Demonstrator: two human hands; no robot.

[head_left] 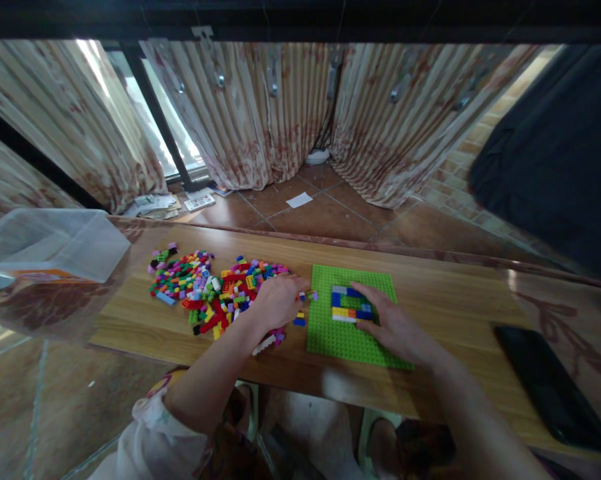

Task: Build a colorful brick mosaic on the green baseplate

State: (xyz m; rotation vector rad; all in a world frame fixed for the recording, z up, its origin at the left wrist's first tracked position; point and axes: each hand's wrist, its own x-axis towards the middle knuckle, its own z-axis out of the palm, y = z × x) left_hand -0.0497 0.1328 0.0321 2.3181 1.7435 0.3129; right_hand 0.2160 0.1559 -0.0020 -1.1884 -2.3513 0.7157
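My left hand is palm down at the right edge of a loose pile of toy building bricks. Its fingers are bent together over small bricks, and whatever they pinch is hidden. A purple brick shows just past the fingertips, and blue and yellow bricks lie below. To the right is a green studded baseplate. On it stands a low ring of blue, white, yellow and orange bricks. My right hand rests at the ring's right side, thumb and fingers apart around it.
A translucent plastic bin stands at the table's left end. A black phone-like slab lies at the right end of the wooden table. Curtains hang beyond, with papers on the floor. Dark cloth fills the upper right.
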